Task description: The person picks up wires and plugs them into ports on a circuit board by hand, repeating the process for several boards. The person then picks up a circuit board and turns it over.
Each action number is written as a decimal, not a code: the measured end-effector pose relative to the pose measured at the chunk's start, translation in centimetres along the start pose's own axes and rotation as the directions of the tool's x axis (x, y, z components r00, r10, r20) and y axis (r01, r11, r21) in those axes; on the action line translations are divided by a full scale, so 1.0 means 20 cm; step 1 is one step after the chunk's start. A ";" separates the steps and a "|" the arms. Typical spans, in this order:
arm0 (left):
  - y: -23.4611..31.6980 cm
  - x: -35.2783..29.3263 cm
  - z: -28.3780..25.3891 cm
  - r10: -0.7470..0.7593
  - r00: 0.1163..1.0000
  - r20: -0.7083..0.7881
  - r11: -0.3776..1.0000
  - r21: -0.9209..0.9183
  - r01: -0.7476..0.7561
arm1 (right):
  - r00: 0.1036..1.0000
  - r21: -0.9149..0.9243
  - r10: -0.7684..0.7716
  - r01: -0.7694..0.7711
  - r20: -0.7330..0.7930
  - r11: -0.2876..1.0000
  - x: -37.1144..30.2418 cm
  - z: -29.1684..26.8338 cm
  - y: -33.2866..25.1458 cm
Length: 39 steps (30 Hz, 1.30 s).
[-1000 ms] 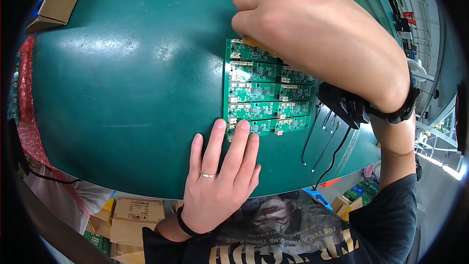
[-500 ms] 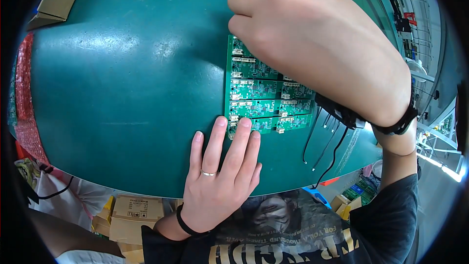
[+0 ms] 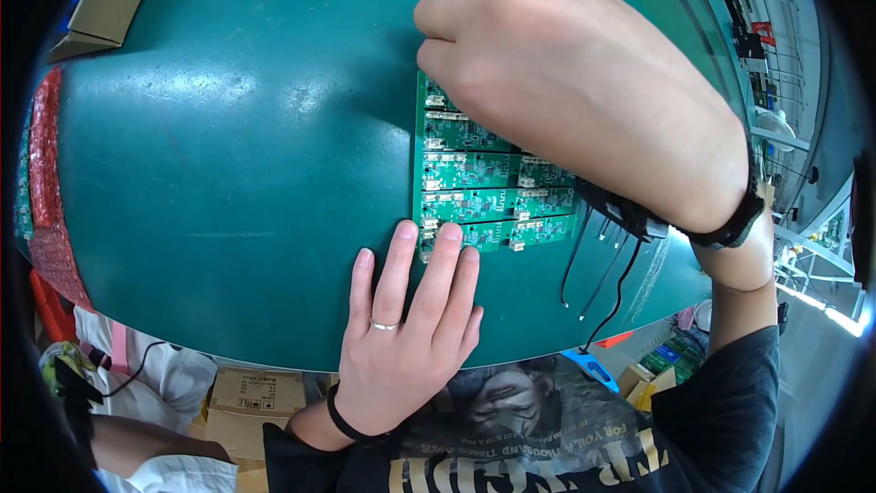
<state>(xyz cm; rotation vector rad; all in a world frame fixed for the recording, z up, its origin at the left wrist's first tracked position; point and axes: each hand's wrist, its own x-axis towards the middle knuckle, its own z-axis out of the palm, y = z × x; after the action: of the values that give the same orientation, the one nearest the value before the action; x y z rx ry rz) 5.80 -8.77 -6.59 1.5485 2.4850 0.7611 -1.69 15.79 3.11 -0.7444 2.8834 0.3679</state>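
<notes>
A green panel of joined circuit boards, set with rows of small cream connectors, lies flat on the green mat. My left hand rests palm down at the panel's near left corner, fingers spread and fingertips touching the boards; a ring and a black wristband are on it. Over the panel's far end, my right hand is curled closed, thumb and fingers together. Whatever it may grip is hidden beneath it. My right forearm covers the panel's far right part.
Thin black wires and a cable trail from a black device by my right wrist. Red bubble wrap lies at the left edge, with a cardboard box at the far left. Another person's arm shows at lower left.
The panel has shifted slightly left, and both my hands with it. My right hand also sits slightly nearer. At lower left, the other person's arm and white clothing have moved further into view.
</notes>
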 end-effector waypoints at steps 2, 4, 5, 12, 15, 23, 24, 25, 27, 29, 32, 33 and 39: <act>0.00 0.00 0.00 -0.001 1.000 0.005 1.000 0.007 0.001 | 0.999 0.007 0.005 -0.006 0.047 1.000 -0.01 0.03 0.00; 0.00 0.00 -0.01 0.003 1.000 0.005 1.000 0.012 -0.003 | 0.998 0.007 0.012 -0.012 0.068 1.000 -0.02 0.05 0.01; 0.00 0.00 -0.01 0.001 1.000 0.006 1.000 0.007 -0.001 | 0.999 0.020 0.008 -0.009 0.047 1.000 -0.02 0.06 0.01; 0.00 0.00 -0.01 -0.006 1.000 -0.004 1.000 0.004 0.006 | 0.999 0.051 -0.001 0.003 -0.040 0.999 -0.04 0.07 0.04; 0.00 0.01 -0.02 0.005 1.000 -0.016 1.000 -0.004 -0.005 | 0.992 0.115 0.009 0.006 -0.124 0.993 -0.10 0.02 0.11; 0.01 0.03 -0.05 0.069 0.997 -0.033 0.994 -0.079 -0.072 | 0.892 0.731 0.447 -0.266 -0.060 0.628 -0.74 -0.20 0.35; 0.01 0.02 -0.06 0.095 0.994 -0.046 0.992 -0.077 -0.098 | 0.848 0.717 0.529 -0.378 0.016 0.585 -0.82 -0.11 0.34; 0.00 0.00 -0.07 0.063 0.997 -0.036 0.990 -0.122 -0.067 | 0.883 0.667 0.469 -0.350 0.000 0.658 -0.88 0.00 0.30; -0.02 -0.01 -0.08 -0.003 1.000 -0.007 0.978 -0.209 0.001 | 0.930 0.625 0.367 -0.299 0.021 0.721 -0.97 0.14 0.19; -0.03 0.04 -0.12 0.005 1.000 -0.014 0.983 -0.182 -0.008 | 0.939 0.635 0.341 -0.290 0.045 0.716 -1.01 0.17 0.08; -0.02 0.08 -0.12 0.001 1.000 -0.012 0.994 -0.113 -0.002 | 0.942 0.551 0.335 -0.273 -0.011 0.788 -1.03 0.21 -0.07; -0.02 0.08 -0.11 0.002 1.000 0.013 0.998 -0.055 -0.002 | 0.952 0.521 0.304 -0.246 -0.028 0.817 -1.01 0.22 -0.12; -0.02 0.09 -0.06 -0.002 1.000 0.021 0.998 0.062 0.000 | 0.970 0.415 0.232 -0.184 -0.068 0.891 -0.98 0.26 -0.18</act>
<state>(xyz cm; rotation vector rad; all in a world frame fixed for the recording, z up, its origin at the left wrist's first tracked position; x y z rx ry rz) 4.23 -7.82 -5.56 1.5666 2.5175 0.6699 17.51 23.18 1.17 -0.3959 3.0023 -0.2638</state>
